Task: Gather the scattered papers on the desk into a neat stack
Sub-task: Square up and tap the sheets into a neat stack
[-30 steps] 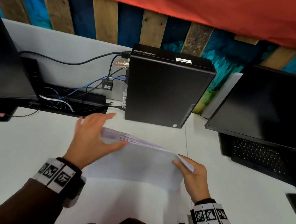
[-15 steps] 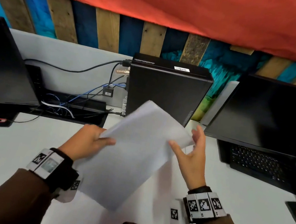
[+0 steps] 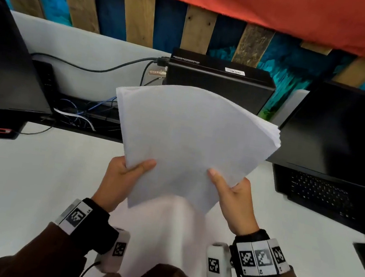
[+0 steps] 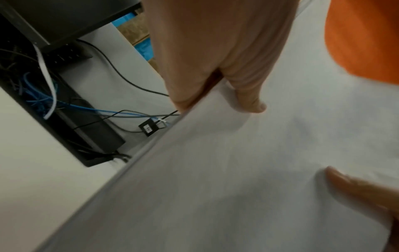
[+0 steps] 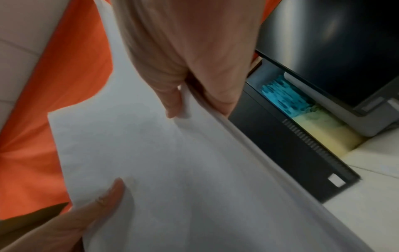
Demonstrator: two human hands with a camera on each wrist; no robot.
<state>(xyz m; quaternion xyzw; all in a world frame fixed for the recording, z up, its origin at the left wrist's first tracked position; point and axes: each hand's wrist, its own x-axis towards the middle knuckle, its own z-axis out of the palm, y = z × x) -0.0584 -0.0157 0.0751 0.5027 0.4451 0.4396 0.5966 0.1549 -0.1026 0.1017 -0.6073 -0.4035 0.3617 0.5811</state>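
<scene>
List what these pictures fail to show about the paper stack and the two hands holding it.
- Fingers of the left hand and right hand: head view, hidden behind the paper stack; only the thumbs show in front.
- Sheet count: too fine to tell; the edges fan at the top right.
- Any print on the sheets: wrist views are blurred by motion.
- Loose sheets left on the desk: hidden below the stack.

A black desktop computer case [image 3: 221,80] stands upright at the far middle of the white tabletop [image 3: 16,184]. A dark monitor [image 3: 0,68] sits far left beside tangled blue and black cables [image 3: 81,113], and an open laptop [image 3: 339,161] sits right.
</scene>
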